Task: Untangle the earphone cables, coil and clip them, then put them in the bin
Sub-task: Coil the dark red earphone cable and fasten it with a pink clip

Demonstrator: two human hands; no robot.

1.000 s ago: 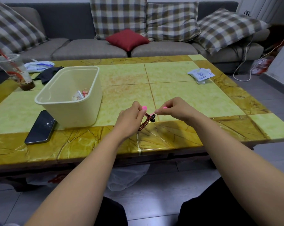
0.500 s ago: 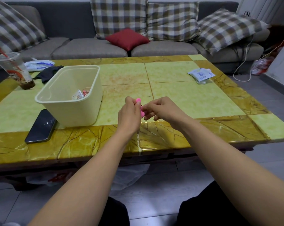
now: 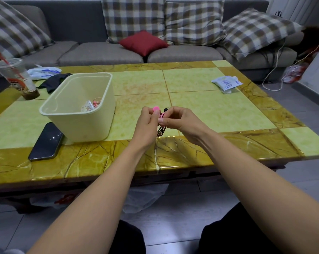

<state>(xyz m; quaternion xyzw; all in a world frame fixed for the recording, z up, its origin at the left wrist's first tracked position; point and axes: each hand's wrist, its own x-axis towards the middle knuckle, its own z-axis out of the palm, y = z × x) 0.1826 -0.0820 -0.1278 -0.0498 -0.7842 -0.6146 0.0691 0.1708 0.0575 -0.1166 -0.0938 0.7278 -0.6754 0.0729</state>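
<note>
Pinching 1 pink clip (image 3: pixel 156 108) w/ L hand (image 3: pixel 147 124) | R hand (image 3: pixel 181 121) grips 1 earphone coil (image 3: pixel 161 130) | 1 bin (image 3: pixel 76 116) nearby

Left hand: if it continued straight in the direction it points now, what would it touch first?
Probably the right hand, whose fingers sit close against the left hand around the dark coiled earphone cable and round pink clip; depth is unclear.

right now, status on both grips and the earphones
Left grip pinching pink clip. Right grip holding coiled earphones. Bin left of hands, path open.
</note>
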